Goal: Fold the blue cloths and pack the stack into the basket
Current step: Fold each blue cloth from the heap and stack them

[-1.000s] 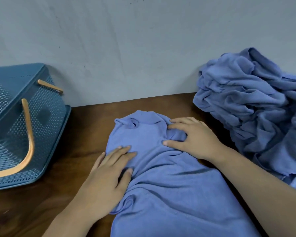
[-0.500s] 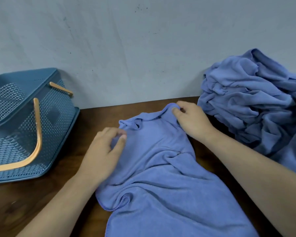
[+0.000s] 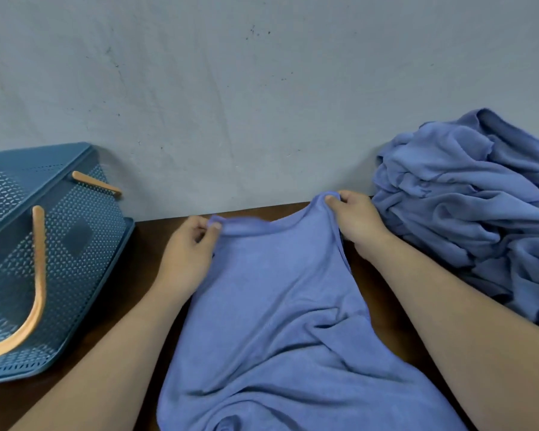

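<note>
A blue cloth (image 3: 280,321) lies crumpled on the brown table in front of me, running down to the bottom edge of the view. My left hand (image 3: 189,253) pinches its far left corner. My right hand (image 3: 353,217) pinches its far right corner, close to the wall. The far edge of the cloth sags a little between the two hands. A teal perforated basket (image 3: 75,244) with tan handles stands at the left, apart from the cloth. A heap of more blue cloths (image 3: 473,200) sits at the right against the wall.
The brown table (image 3: 147,275) shows bare wood between the basket and the cloth. A grey wall (image 3: 262,104) rises right behind the table's far edge. The heap of cloths lies just beyond my right wrist.
Both hands went from pressing flat on the cloth to pinching its far corners. They moved apart and toward the wall, drawing the far edge out wider.
</note>
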`<action>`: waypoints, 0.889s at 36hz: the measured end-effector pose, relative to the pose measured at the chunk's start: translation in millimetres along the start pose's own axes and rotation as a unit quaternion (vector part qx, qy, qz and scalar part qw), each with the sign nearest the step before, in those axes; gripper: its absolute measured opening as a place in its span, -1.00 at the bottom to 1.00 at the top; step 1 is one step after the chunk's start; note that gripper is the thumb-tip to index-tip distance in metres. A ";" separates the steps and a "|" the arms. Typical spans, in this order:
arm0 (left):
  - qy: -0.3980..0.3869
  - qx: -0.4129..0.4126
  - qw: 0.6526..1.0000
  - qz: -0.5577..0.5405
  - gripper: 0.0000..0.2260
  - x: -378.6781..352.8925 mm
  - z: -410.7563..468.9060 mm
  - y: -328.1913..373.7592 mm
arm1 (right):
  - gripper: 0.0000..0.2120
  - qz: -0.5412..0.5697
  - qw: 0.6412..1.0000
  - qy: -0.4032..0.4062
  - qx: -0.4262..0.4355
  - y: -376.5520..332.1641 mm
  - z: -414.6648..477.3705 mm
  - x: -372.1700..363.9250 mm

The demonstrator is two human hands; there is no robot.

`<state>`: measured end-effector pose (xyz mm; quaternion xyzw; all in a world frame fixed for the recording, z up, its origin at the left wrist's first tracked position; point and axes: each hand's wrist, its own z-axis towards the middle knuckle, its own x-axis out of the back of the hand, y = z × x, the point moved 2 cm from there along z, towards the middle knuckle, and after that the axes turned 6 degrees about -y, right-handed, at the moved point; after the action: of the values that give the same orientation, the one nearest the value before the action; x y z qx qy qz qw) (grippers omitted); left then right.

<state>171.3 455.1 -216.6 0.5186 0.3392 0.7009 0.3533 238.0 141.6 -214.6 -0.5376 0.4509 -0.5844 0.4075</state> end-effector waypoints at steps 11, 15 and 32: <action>0.001 -0.103 0.975 0.196 -0.85 -4.3 -5.8 2.3 | -0.34 0.030 0.998 -0.059 0.002 5.1 -2.4 5.3; -0.109 -0.072 0.952 0.278 -0.63 -7.5 -6.2 -1.9 | -0.40 -0.039 0.997 -0.041 0.043 10.0 -2.7 11.4; -0.176 0.029 0.931 0.320 -0.45 -8.3 -4.0 -12.0 | -0.51 -0.476 0.857 -0.151 0.126 18.3 -12.0 -4.6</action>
<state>171.0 453.9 -231.6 0.7246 0.1080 0.6642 0.1490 226.3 142.4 -233.6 -0.7124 -0.0044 -0.6705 0.2072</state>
